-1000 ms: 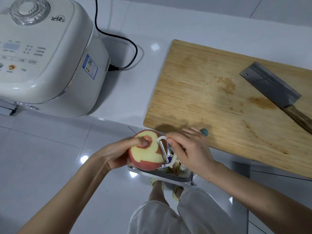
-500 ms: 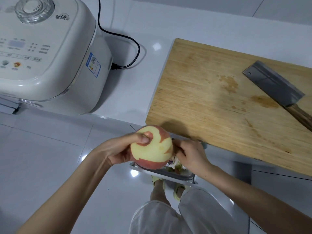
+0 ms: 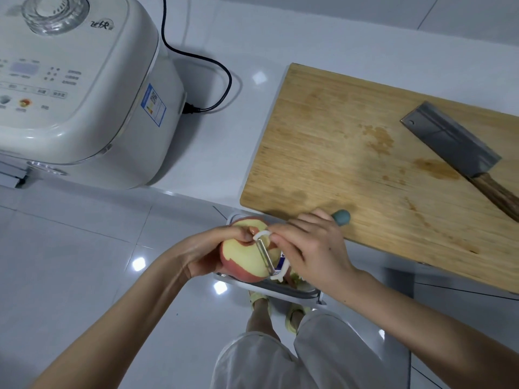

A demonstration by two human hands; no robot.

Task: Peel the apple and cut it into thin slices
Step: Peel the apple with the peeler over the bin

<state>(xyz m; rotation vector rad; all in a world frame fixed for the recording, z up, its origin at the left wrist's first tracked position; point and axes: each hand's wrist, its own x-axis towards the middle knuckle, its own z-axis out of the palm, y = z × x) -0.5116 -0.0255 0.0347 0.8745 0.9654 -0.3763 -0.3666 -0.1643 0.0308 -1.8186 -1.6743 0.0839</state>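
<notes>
Peeling resumes: right hand (image 3: 311, 248), hidden behind apple (image 3: 247, 256) half second ago, now clamps peeler (image 3: 266, 255) against pale flesh; left hand (image 3: 205, 252) stays clasped round apple above bin (image 3: 292, 290), beside cutting board (image 3: 351, 153).

We see a cream rice cooker (image 3: 78, 88) on the white counter (image 3: 224, 153) — its black cord (image 3: 213, 80) plugged in behind — and a bin (image 3: 295, 290) on the tiled floor (image 3: 70, 262).
</notes>
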